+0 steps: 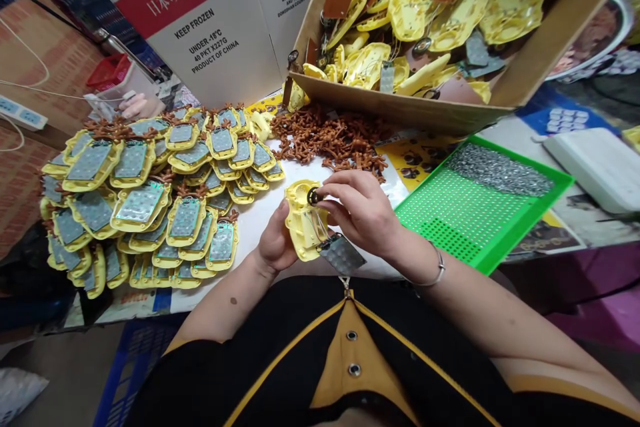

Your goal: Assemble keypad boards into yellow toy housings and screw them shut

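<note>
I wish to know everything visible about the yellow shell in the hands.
The yellow shell looks like molded plastic: rounded, inner side facing the camera, with molded recesses inside. Thin wires lead to a gray panel at its lower right. The left hand holds its left edge; the right hand holds a dark round part at its upper right.

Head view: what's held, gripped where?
Left hand: rounded yellow plastic shell, by its left edge. Right hand: small round black part, by its right edge.

Some fingers of the left hand (277,241) are hidden behind the yellow plastic shell (300,240). Beyond them, the view's top edge crops the cardboard box (390,100); rightward, metal pieces (500,170) blur together.
</note>
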Demonstrator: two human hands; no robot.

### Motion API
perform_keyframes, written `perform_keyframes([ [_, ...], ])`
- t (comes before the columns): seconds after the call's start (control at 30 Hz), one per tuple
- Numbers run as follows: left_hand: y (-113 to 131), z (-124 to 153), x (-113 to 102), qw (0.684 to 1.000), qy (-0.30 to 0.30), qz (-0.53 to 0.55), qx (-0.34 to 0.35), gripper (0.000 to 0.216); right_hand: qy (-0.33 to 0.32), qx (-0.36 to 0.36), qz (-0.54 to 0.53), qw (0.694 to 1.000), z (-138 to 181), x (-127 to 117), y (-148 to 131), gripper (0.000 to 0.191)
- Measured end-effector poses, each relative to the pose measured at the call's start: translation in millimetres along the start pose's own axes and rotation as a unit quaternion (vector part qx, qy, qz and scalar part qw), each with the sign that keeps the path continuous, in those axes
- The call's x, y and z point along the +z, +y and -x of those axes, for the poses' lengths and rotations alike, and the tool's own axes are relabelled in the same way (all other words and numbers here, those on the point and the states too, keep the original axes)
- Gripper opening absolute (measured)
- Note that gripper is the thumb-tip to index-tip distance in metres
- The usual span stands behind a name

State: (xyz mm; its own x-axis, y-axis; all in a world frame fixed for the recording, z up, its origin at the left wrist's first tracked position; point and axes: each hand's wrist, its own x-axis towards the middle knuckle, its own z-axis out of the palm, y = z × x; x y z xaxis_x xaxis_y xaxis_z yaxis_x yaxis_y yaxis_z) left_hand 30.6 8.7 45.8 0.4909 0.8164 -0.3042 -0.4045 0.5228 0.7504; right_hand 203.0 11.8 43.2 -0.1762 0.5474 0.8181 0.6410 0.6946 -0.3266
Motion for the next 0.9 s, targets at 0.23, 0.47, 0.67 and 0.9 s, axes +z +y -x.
perform_keyframes([
  [0.23,-3.2,-0.5,-2.0,1.000,-0.004,0.007,-0.006,0.065,0.003,0.006,-0.011,1.000,0.9,3.0,-0.5,0.010],
  [0.47,-1.1,-2.0,-3.3,0.999,-0.015,0.013,-0.039,0.067,0.054,-0.018,-0.030,0.998,4.4,7.9,4.6,0.009],
  [0.67,-1.3,-4.1,-5.2,0.997,-0.028,0.006,-0.073,0.074,0.060,-0.010,-0.067,0.996,5.6,8.0,6.6,0.011],
  [0.9,-3.7,-5.4,-1.4,0.999,-0.002,-0.007,-0.035,0.068,0.033,-0.006,-0.010,0.999,6.2,10.9,6.2,0.011],
])
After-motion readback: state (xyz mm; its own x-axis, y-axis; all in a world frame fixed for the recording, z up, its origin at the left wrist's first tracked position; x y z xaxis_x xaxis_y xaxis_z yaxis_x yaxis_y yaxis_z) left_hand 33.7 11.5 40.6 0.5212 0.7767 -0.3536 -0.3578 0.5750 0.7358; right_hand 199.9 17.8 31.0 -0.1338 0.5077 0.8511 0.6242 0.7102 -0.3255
